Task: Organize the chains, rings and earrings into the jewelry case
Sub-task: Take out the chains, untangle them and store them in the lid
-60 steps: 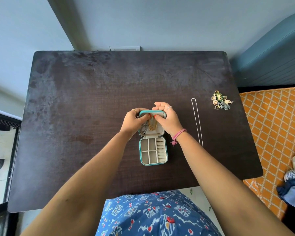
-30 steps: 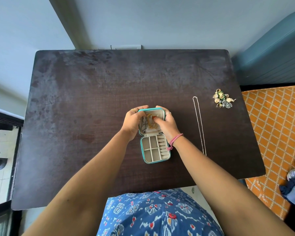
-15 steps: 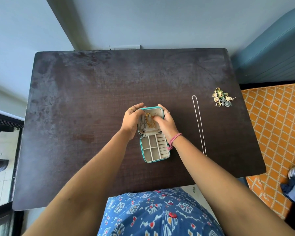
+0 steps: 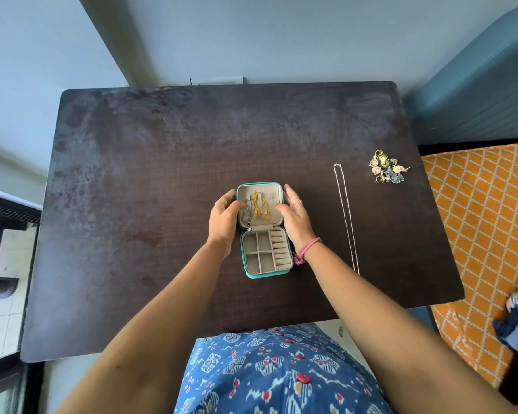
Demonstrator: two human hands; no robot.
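A small teal jewelry case (image 4: 266, 274) lies open in the middle of the dark table (image 4: 162, 162), its lid flat on the far side. A gold chain (image 4: 260, 209) and a thin silver chain (image 4: 248, 216) hang inside the lid. The divided tray holds nothing that I can see. My left hand (image 4: 223, 218) lies along the lid's left rim and my right hand (image 4: 295, 218) along its right rim. Both have relaxed fingers, with the thumbs touching the lining. A long silver chain (image 4: 345, 216) lies straight to the right. Beyond it sits a pile of rings and earrings (image 4: 387, 170).
The table's right edge borders an orange patterned rug (image 4: 484, 222) and a blue sofa (image 4: 484, 85). Folded clothes (image 4: 517, 321) lie on the rug at the far right. A wall runs behind the table.
My hands have drawn apart from the gold chain in the lid to the lid's two sides. The lid now lies flatter and the chain hangs free.
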